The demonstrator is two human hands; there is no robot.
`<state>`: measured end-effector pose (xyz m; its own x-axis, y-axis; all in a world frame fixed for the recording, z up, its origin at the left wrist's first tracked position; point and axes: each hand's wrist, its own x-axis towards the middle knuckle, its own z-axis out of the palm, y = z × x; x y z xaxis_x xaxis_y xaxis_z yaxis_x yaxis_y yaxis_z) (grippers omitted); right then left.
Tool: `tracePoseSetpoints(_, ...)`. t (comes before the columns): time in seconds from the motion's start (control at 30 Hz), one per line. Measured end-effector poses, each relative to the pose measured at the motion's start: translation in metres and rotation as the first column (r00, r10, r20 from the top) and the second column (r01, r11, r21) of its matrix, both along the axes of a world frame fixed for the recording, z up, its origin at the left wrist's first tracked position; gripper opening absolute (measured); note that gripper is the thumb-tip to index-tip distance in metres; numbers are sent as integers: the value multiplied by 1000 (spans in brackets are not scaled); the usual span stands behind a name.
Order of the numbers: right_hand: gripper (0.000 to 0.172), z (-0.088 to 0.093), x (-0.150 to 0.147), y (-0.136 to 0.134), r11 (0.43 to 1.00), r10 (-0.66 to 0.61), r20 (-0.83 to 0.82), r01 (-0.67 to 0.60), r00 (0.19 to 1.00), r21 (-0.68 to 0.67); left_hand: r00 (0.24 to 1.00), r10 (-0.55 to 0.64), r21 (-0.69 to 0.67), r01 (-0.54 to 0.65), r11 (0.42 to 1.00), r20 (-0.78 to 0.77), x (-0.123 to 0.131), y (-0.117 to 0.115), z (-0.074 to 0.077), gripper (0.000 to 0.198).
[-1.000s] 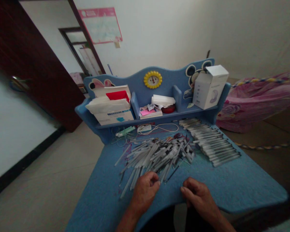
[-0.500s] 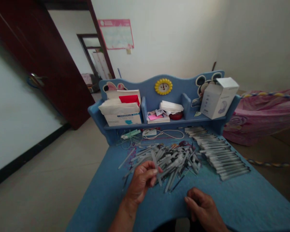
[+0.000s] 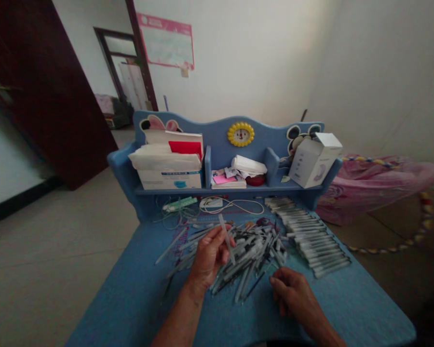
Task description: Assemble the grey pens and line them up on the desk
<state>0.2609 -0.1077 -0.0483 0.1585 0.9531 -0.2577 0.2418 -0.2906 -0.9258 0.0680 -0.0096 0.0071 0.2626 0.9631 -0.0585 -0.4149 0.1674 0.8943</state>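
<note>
My left hand [image 3: 211,255] pinches a translucent pen barrel [image 3: 227,239] between thumb and fingers, tilted above a loose pile of similar barrels and dark thin pieces [image 3: 253,253]. At the near right edge of that pile is my right hand [image 3: 291,291], its thumb and fingers curled together. Whatever its fingertips hold, if anything, is too small to make out. Farther right, many pens [image 3: 311,236] with dark ends lie side by side in a long row on the blue desk [image 3: 369,303].
Behind the pile are a white cable [image 3: 253,210] and a green-white power strip [image 3: 181,204]. The desk's shelf carries a mask box [image 3: 169,178], papers [image 3: 228,182] and a white carton [image 3: 314,161]. A yellow flower clock [image 3: 240,134] is on the backboard.
The view has shifted, so the desk sits differently in the picture. My right hand has come closer to the pile. My left hand still holds the pen barrel, a little higher.
</note>
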Motion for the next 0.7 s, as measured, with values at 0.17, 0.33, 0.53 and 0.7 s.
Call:
tracePoseSetpoints(0.17,22,-1,17,27,991,-127,71,129,989,-23,997,-72,-37,72,997,-15,-4,-4,-10,25)
tracePoseSetpoints(0.33,24,0,15,49,987,-133,166,146,977,-69,995,-89,-10,89,996,-41,-6,-4,-11,17)
tracePoseSetpoints(0.53,26,2,15,66,988,-104,309,135,945,-80,990,-121,-10,120,993,-77,-6,-5,-14,17)
tracePoseSetpoints(0.7,26,5,16,74,989,-120,402,146,908,-35,985,-147,9,148,989,-92,-6,-6,-13,17)
